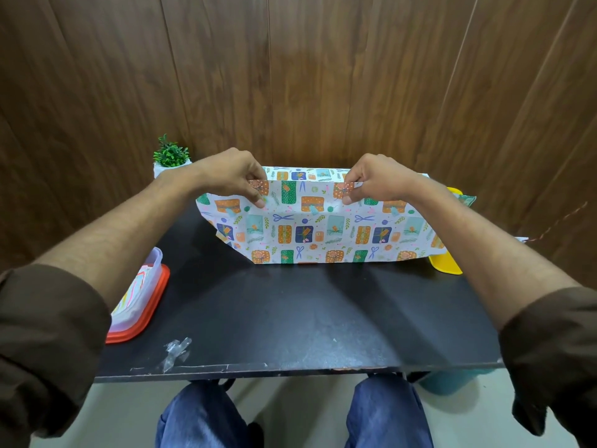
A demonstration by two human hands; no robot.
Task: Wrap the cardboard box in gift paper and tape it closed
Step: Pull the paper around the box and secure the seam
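White gift paper (323, 227) printed with small presents and scissors stands up from the black table (290, 312) at its far side. The near flap is lifted and hides the cardboard box behind it. My left hand (232, 173) pinches the paper's top edge left of centre. My right hand (371, 179) pinches the same edge right of centre. A further layer of the paper shows behind the lifted edge, between my hands.
A clear tub on a red lid (142, 299) sits at the table's left edge. A yellow container (447, 263) lies at the right, partly under the paper. A small potted plant (169, 156) stands at the back left. Crumpled clear tape (176, 349) sticks near the front edge.
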